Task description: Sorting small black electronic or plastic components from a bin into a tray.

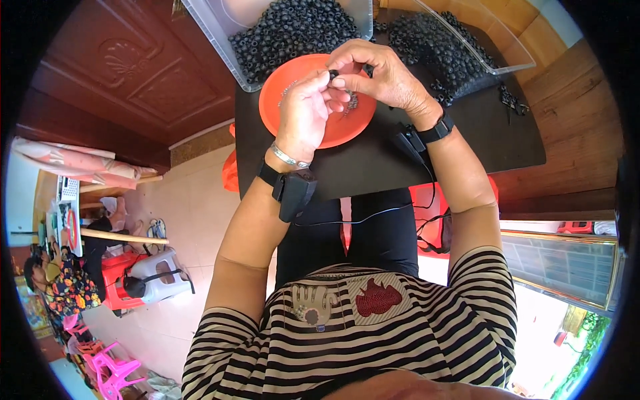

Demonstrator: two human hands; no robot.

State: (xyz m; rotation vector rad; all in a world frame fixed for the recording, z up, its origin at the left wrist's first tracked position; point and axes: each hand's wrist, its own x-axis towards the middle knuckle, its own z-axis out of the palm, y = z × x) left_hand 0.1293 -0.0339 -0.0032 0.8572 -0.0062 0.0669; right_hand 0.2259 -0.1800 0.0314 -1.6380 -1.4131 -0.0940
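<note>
My left hand [303,110] and my right hand [380,75] meet over a round orange plate [287,123] on the dark table. Between their fingertips is a small black ring-shaped part [333,75], pinched by both hands. Small silvery metal pieces [352,101] lie in the plate, partly hidden by my fingers. Behind it, a clear plastic bin [233,57] holds a heap of black ring-shaped parts [293,30]. To its right, a second heap of black parts [437,53] lies beside a tilted clear container [497,33].
A small cluster of black parts [512,101] lies near the right side of the dark table [493,137]. A cable [373,218] runs across my lap between wrist-worn devices. Another person [63,283] sits at far left near a red chair [120,273] and pink stools [113,367].
</note>
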